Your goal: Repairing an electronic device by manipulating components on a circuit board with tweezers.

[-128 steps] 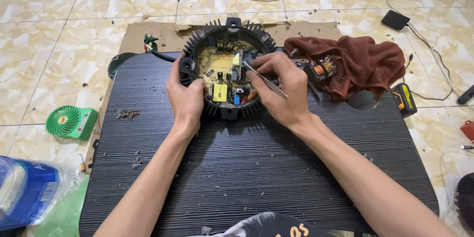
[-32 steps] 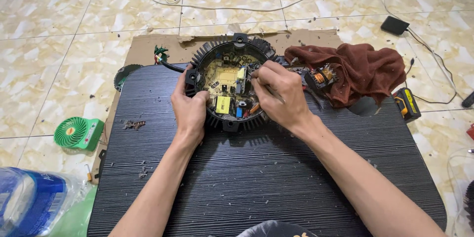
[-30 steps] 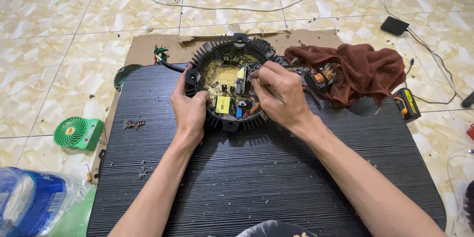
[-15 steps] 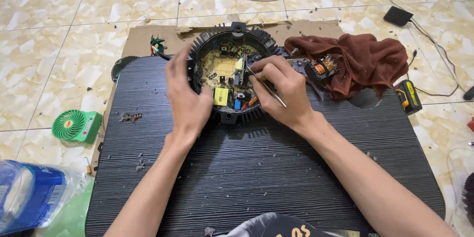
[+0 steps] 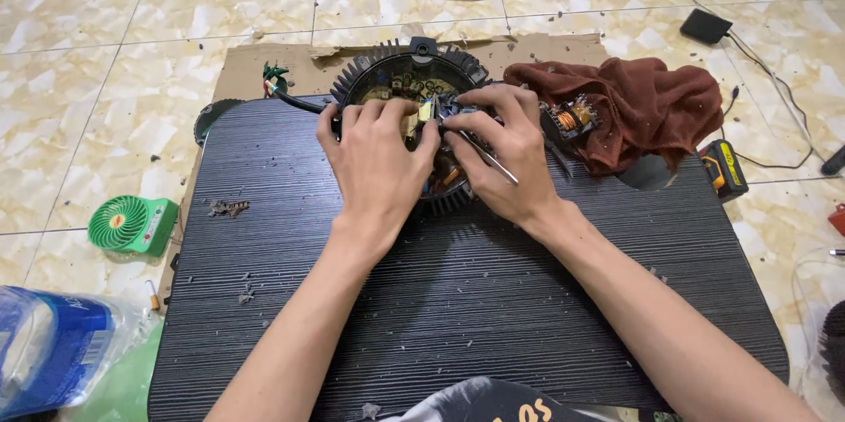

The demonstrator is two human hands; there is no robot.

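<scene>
Black finned round housing (image 5: pixel 414 66) beneath my left hand (image 5: pixel 378 158), laid flat on its circuit board; my right hand (image 5: pixel 502 158) pinches a thin metal tool (image 5: pixel 487 156) beside it.

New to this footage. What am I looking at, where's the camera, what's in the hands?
There is no machine here: a person works with two bare hands, filmed by one camera worn on the head, looking down.

The left hand lies over a round black finned housing with a circuit board inside. The right hand holds a thin metal tool, probably tweezers or a fine screwdriver, with its tip in the housing.

The housing sits at the far edge of a black ribbed board laid on cardboard on a tiled floor. Beside it lie a brown cloth with a small copper coil part on it, and a green handheld fan on the floor.
</scene>
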